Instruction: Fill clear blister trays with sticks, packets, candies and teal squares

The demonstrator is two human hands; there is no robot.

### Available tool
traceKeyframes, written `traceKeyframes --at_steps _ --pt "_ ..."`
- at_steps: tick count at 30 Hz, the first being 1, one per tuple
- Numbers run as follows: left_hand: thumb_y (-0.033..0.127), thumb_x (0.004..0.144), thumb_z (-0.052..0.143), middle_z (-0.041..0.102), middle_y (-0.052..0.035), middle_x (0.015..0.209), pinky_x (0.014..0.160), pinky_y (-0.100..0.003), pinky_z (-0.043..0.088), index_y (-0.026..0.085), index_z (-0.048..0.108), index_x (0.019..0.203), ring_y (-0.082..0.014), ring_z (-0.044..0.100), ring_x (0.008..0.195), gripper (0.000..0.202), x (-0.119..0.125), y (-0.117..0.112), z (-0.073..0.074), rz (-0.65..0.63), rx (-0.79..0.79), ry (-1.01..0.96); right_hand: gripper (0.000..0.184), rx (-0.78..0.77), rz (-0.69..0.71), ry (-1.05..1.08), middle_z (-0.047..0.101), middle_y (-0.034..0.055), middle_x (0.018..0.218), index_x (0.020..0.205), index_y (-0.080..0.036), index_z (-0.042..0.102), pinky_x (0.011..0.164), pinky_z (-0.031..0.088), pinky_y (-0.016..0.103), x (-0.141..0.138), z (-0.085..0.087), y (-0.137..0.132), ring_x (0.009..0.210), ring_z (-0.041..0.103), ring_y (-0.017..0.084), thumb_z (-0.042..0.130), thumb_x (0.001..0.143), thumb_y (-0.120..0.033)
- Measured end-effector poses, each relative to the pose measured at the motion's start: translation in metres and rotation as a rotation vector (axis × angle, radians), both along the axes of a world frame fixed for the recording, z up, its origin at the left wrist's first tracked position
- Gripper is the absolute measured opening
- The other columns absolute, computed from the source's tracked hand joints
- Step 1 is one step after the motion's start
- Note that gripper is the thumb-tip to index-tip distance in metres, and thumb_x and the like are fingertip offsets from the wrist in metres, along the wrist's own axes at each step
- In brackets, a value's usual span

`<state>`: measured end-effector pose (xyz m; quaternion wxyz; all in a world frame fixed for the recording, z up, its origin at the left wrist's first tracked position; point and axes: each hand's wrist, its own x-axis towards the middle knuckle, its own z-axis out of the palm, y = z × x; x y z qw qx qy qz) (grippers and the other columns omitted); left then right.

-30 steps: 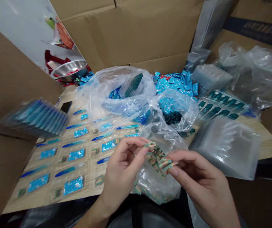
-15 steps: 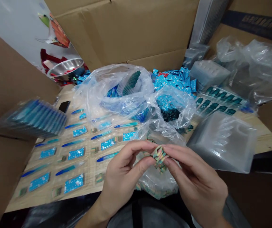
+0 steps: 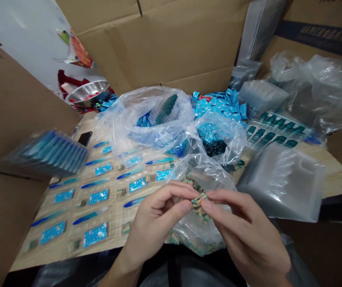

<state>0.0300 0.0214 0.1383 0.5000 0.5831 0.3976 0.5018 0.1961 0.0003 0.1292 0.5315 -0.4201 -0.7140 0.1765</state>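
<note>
Watching from my end, I'm seeing the left hand [image 3: 157,217] and right hand [image 3: 248,229] pinching small striped pieces [image 3: 200,199] with fingers nearly together, right over the open plastic bag [image 3: 215,171]. Guessing they're lining pieces up; any next move's probably needing a light, steady pinch.

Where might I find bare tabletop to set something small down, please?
Bare table shows right of the clear plastic stack, probably also behind the phone, left of the large bag. Bags crowd the middle; pens and packets, the left.
</note>
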Motion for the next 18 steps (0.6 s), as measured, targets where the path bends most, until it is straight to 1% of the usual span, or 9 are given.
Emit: traceKeyframes --at_steps 3,6,9,11,13,15,18 --pt "0.02 0.085 0.064 0.073 0.0023 0.088 0.079 -0.014 0.053 0.029 0.073 0.088 -0.0094 0.067 0.089 0.013 0.002 -0.001 0.0 0.042 0.007 0.032 0.041 0.007 -0.002 -0.004 0.065 -0.0016 0.1 0.114 -0.039 0.065 0.073 0.057 0.018 -0.001 -0.001 0.001 0.087 0.066 0.011 0.057 0.086 -0.01" --pt "0.018 0.084 0.065 0.073 0.0028 0.088 0.078 -0.014 0.053 0.028 0.073 0.088 -0.0093 0.068 0.087 0.014 0.006 -0.003 0.0 0.14 0.058 0.067 0.034 0.006 -0.005 0.004 0.063 -0.0004 0.095 0.107 -0.032 0.067 0.073 0.056 0.016 -0.002 -0.004 0.001 0.082 0.065 0.01 0.057 0.085 -0.007" --pt "0.018 0.084 0.064 0.074 0.0028 0.085 0.076 -0.015 0.054 0.027 0.072 0.089 -0.0102 0.069 0.085 0.012 0.01 -0.005 -0.002 0.219 0.102 0.06 0.026 -0.098 0.002 0.157 0.062 -0.002 0.093 0.098 -0.029 0.064 0.075 0.053 0.014 -0.004 -0.005 0.001 0.083 0.063 0.008 0.058 0.084 -0.008" --pt "0.019 0.085 0.063 0.074 0.0031 0.085 0.074 -0.015 0.055 0.027 0.072 0.089 -0.0099 0.069 0.083 0.012 0.013 -0.007 -0.004 0.241 0.113 0.036 0.02 -0.196 0.006 0.288 0.062 -0.0032 0.09 0.093 -0.029 0.062 0.074 0.052 0.014 -0.006 -0.004 0.003 0.085 0.062 0.008 0.06 0.084 -0.011" --pt "0.018 0.085 0.063 0.074 0.0039 0.086 0.075 -0.014 0.055 0.027 0.071 0.089 -0.0092 0.069 0.084 0.013 0.016 -0.007 -0.005 0.25 0.129 0.024 0.017 -0.253 0.018 0.353 0.063 -0.0037 0.088 0.091 -0.029 0.062 0.074 0.052 0.014 -0.008 -0.003 0.005 0.085 0.062 0.008 0.061 0.084 -0.013" --pt "0.016 0.084 0.063 0.073 0.0046 0.085 0.078 -0.013 0.054 0.027 0.071 0.089 -0.0084 0.069 0.086 0.014 0.018 -0.007 -0.006 0.25 0.147 0.032 0.018 -0.244 0.017 0.345 0.063 -0.0036 0.089 0.092 -0.028 0.063 0.074 0.052 0.015 -0.008 -0.003 0.006 0.085 0.061 0.008 0.062 0.084 -0.012" --pt "0.015 0.085 0.062 0.073 0.0045 0.085 0.078 -0.012 0.054 0.027 0.071 0.09 -0.0079 0.068 0.086 0.016 0.018 -0.006 -0.006 0.24 0.164 0.041 0.019 -0.175 0.019 0.279 0.063 -0.0028 0.09 0.093 -0.025 0.063 0.074 0.051 0.015 -0.008 -0.004 0.005 0.085 0.061 0.008 0.062 0.083 -0.009"
